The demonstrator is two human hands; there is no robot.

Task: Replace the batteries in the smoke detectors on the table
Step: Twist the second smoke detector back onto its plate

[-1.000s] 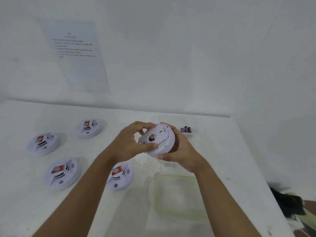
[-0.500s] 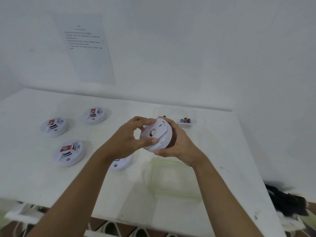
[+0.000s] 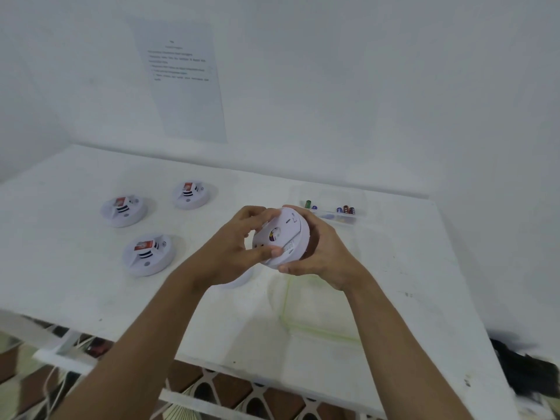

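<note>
I have the smoke detector (image 3: 283,234) raised above the white table (image 3: 75,283), its back tilted towards me, left hand (image 3: 233,253) and right hand (image 3: 321,256) both curled round its rim. Three more detectors (image 3: 148,254) lie left; batteries (image 3: 345,210) stand behind it.

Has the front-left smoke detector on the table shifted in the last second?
No. The front-left detector keeps the same spacing from the far-left detector and the back detector; only the camera view has changed.
</note>
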